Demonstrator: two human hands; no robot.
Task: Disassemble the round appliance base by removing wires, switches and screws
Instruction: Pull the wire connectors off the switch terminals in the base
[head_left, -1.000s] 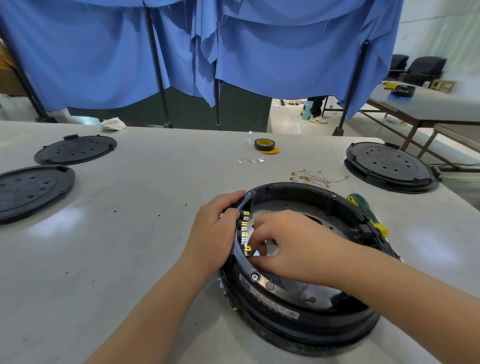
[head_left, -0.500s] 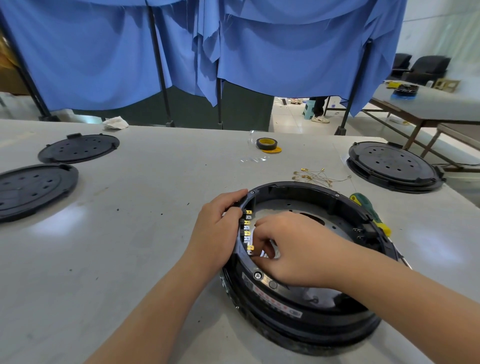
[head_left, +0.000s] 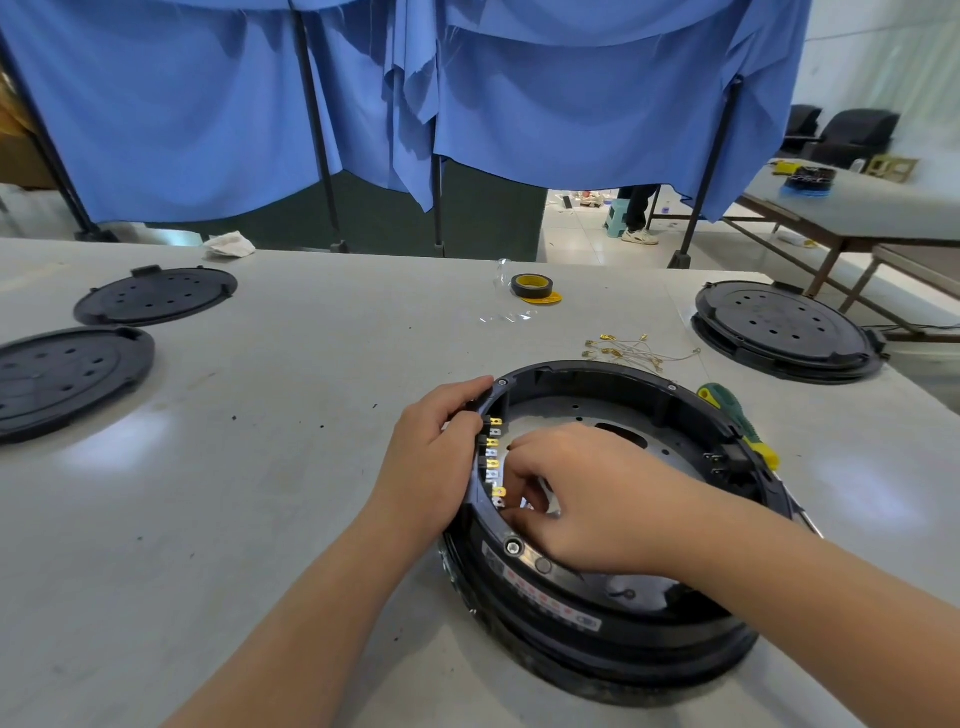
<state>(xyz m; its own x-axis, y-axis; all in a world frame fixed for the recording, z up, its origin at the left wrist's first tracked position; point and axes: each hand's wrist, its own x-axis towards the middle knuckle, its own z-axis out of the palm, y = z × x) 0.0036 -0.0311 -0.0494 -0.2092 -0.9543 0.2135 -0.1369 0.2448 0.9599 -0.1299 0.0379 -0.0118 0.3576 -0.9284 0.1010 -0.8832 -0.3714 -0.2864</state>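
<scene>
The round black appliance base (head_left: 613, 644) lies open side up on the grey table, its metal floor plate (head_left: 566, 415) visible inside. Along its left inner wall runs a row of switches with brass terminals (head_left: 496, 457). My left hand (head_left: 434, 462) grips the left rim from outside, fingers curled over the edge by the switches. My right hand (head_left: 582, 499) reaches inside the ring with curled fingers, and its fingertips pinch at the lowest switch terminal; the fingertips partly hide it. Removed wires with brass ends (head_left: 628, 353) lie just beyond the base.
A green and yellow screwdriver (head_left: 737, 421) lies against the base's right side. Another black base (head_left: 784, 327) sits at far right, two black round covers (head_left: 156, 293) (head_left: 62, 374) at left. A tape roll (head_left: 532, 287) and a crumpled cloth (head_left: 228, 244) lie toward the back.
My right hand's fingers have slid down the switch row toward the lowest terminal. My left hand keeps its grip on the rim. The camera view shifted slightly.
</scene>
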